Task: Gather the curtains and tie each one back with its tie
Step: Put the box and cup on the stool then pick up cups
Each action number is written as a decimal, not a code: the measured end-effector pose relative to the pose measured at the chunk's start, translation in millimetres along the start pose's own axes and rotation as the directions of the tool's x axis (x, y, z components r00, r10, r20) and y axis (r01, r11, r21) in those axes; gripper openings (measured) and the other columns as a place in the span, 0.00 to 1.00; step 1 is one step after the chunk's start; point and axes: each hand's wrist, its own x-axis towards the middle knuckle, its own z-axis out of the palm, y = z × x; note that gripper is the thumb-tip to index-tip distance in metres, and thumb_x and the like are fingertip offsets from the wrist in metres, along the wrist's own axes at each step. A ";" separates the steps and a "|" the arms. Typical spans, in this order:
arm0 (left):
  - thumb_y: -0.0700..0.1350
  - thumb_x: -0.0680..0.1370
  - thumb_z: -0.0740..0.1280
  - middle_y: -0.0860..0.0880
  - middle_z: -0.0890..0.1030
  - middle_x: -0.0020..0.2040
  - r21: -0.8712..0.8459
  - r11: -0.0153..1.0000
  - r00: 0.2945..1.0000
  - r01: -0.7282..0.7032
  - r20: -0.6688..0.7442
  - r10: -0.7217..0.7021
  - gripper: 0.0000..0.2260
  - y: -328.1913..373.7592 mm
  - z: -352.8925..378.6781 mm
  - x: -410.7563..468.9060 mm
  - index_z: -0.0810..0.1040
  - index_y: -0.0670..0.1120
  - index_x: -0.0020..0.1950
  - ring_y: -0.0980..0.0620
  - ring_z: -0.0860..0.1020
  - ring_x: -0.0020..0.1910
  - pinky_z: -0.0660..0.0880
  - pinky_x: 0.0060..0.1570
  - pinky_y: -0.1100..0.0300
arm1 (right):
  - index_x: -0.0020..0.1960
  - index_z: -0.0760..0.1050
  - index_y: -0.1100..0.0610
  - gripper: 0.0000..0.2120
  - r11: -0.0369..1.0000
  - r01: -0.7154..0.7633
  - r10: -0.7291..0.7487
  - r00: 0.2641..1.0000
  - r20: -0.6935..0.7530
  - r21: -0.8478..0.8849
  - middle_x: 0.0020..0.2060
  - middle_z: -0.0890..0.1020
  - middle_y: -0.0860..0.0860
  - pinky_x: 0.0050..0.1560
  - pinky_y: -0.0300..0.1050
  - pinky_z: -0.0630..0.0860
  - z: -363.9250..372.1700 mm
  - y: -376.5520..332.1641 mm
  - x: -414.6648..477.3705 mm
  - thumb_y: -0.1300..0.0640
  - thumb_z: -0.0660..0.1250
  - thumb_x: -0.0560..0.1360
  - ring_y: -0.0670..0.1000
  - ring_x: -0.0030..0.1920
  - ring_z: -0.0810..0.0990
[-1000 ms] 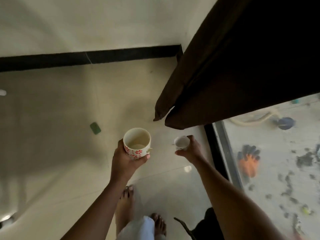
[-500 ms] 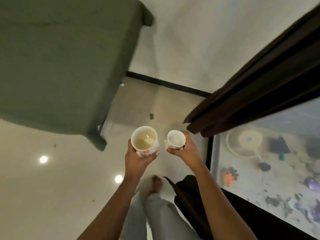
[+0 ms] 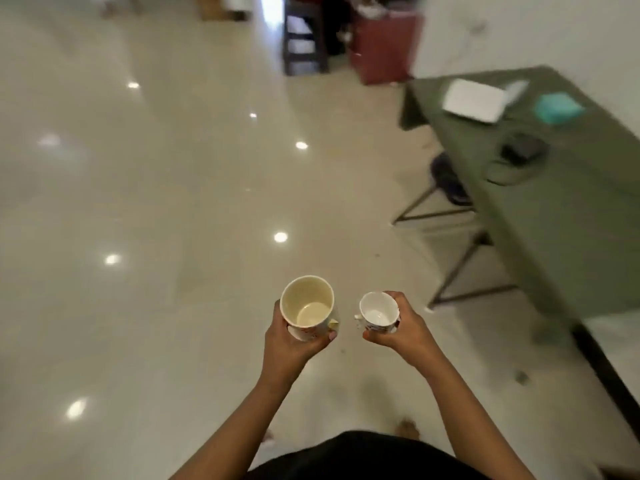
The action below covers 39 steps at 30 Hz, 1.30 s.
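No curtain or tie shows in the head view now. My left hand [image 3: 289,344] grips a large cream mug [image 3: 307,306] with a red flower pattern, held upright in front of me; its inside looks empty. My right hand [image 3: 401,327] grips a smaller white cup [image 3: 378,311], also upright and empty, just right of the mug. Both are held over the shiny beige floor.
A table under a green cloth [image 3: 561,216] with metal legs stands at the right, bearing a white box [image 3: 474,100], a teal item [image 3: 558,107] and a dark object [image 3: 521,152]. A dark chair [image 3: 304,46] and a red bin [image 3: 382,46] stand far ahead.
My view has swung away from the dark curtain and the window toward the open room. The green table has shifted from the left to the right. Both hands still hold their cups.
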 end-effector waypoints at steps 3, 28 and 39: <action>0.58 0.55 0.81 0.68 0.79 0.52 -0.017 1.000 0.956 0.007 -0.294 -0.012 0.34 -0.8 -138.8 13.5 0.70 0.67 0.57 0.67 0.78 0.51 0.73 0.43 0.74 | 0.57 0.68 0.40 0.33 0.991 0.127 -0.115 0.973 0.200 -0.050 0.50 0.79 0.40 0.45 0.34 0.73 113.0 -90.0 37.5 0.55 0.81 0.60 0.41 0.50 0.79; 0.56 0.53 0.81 0.65 0.79 0.49 -0.203 0.975 -0.316 -0.095 -0.922 -0.223 0.36 -77.7 -832.5 21.6 0.67 0.72 0.54 0.63 0.80 0.47 0.77 0.35 0.68 | 0.60 0.67 0.45 0.34 0.592 0.785 -0.234 -0.049 0.971 0.183 0.49 0.78 0.45 0.43 0.34 0.71 959.9 -566.0 79.9 0.51 0.80 0.60 0.48 0.48 0.78; 0.43 0.58 0.84 0.58 0.78 0.52 -0.323 0.945 -0.374 -0.040 -0.872 -0.314 0.37 -171.1 -1137.8 12.2 0.69 0.56 0.60 0.67 0.78 0.46 0.73 0.32 0.75 | 0.60 0.66 0.46 0.32 0.576 0.811 -0.096 -0.062 0.993 0.106 0.53 0.77 0.48 0.45 0.40 0.73 1294.3 -637.3 36.0 0.54 0.80 0.61 0.52 0.54 0.77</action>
